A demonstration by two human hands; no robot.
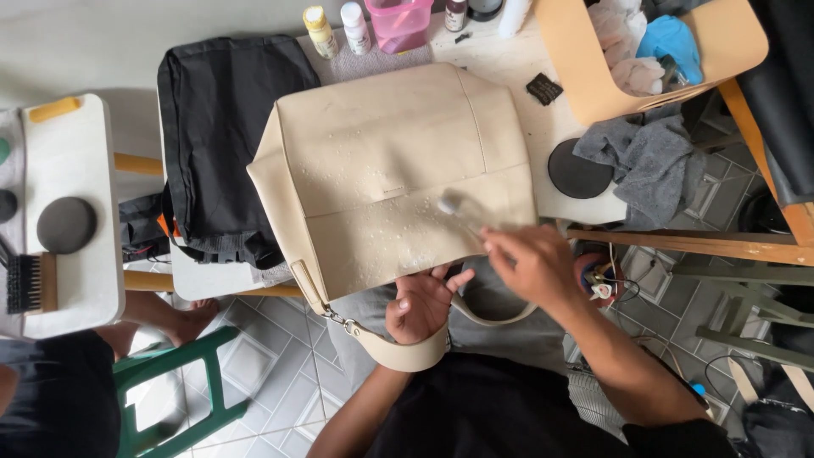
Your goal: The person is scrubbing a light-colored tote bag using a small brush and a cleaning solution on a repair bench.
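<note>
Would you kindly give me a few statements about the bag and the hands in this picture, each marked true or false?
1. The cream bag has droplets or foam specks on its surface. True.
2. The right hand holds a small brush over the bag. True, though the tool is blurred.
3. The left hand rests on the black bag. False: it grips the cream bag's lower edge, near the strap.
4. The black bag lies right of the cream one in the picture. False: it lies to its left.
5. A grey cloth lies beside a dark round pad. True.
</note>
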